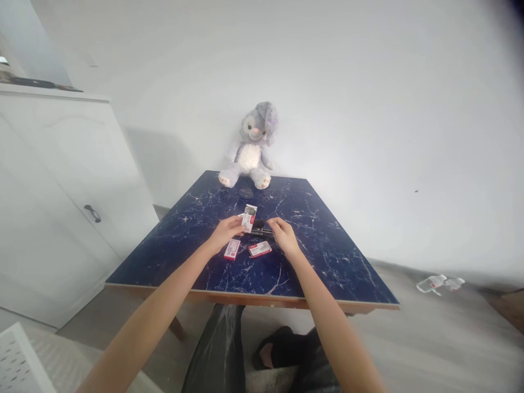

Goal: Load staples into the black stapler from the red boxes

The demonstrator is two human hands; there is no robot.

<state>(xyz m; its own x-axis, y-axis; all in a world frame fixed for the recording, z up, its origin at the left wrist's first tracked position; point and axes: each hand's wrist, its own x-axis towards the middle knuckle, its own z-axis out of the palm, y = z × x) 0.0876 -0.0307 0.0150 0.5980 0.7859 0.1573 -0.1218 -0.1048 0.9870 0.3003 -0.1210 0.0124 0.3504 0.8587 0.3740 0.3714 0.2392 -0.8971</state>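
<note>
My left hand (228, 229) is closed on a small red-and-white carton (248, 221), which looks like a staple box, held upright with its top end open. Just right of it lies a black stapler (262, 230) with a metal rail showing. My right hand (282, 233) has its fingers pinched together at the stapler's right end; the fingertips partly cover it. Two more red-and-white boxes rest on the table near my wrists: one box (232, 249) by the left, another box (260, 249) between my hands and slightly tilted in direction.
The dark blue marbled table (327, 267) stands against a white wall. A grey plush toy (250, 155) sits at its far edge, with a dark roundish patch before it. A white cabinet (61, 191) is at left. Clear plastic bottles (432, 283) lie on the floor at right.
</note>
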